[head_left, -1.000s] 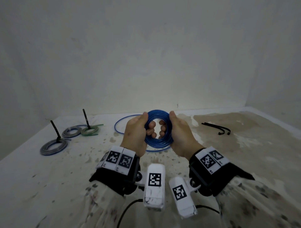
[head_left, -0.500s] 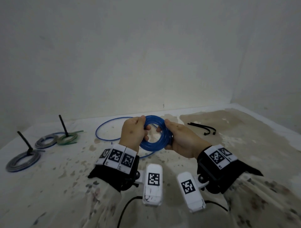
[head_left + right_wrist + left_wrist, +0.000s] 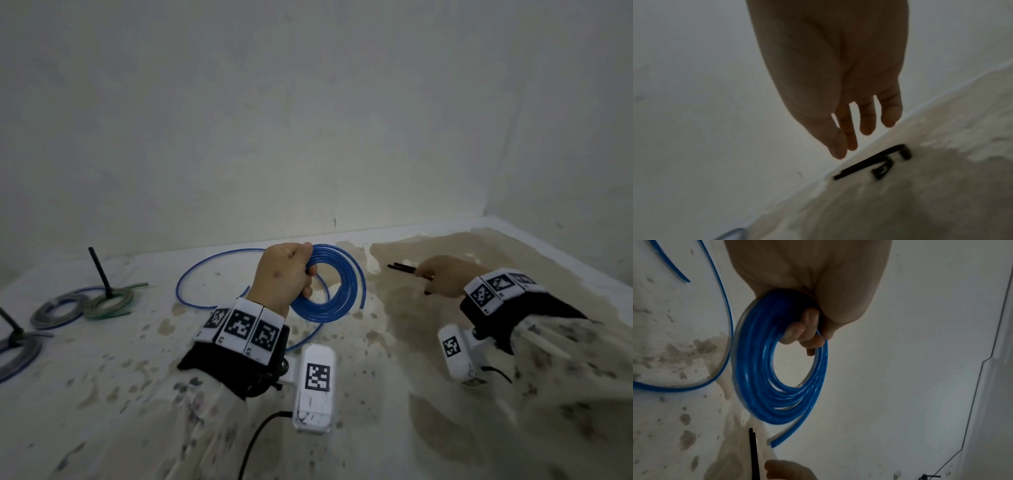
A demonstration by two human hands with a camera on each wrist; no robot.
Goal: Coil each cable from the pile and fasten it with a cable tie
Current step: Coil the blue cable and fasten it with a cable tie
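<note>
Stained white tabletop (image 3: pixel 102 394): left hand (image 3: pixel 281 274) grips the blue cable coil (image 3: pixel 329 301); right hand (image 3: pixel 442 281), fingers straight, reaches the black cable ties (image 3: pixel 869 162). Springy loops may slip free.

One second ago both hands gripped the coiled blue plastic cable (image 3: pixel 329 284) between them, raised in front of the person. Now only the left hand (image 3: pixel 282 275) holds it, fingers curled round the coil's left side, and the coil has spread wider, with a free end sticking out at its right. The right hand (image 3: pixel 442 279) has let go and moved off to the right, its fingers stretched out over the black plastic cable ties (image 3: pixel 402 268) on the stained white tabletop (image 3: pixel 445 428). Whether it touches them cannot be told.
</note>
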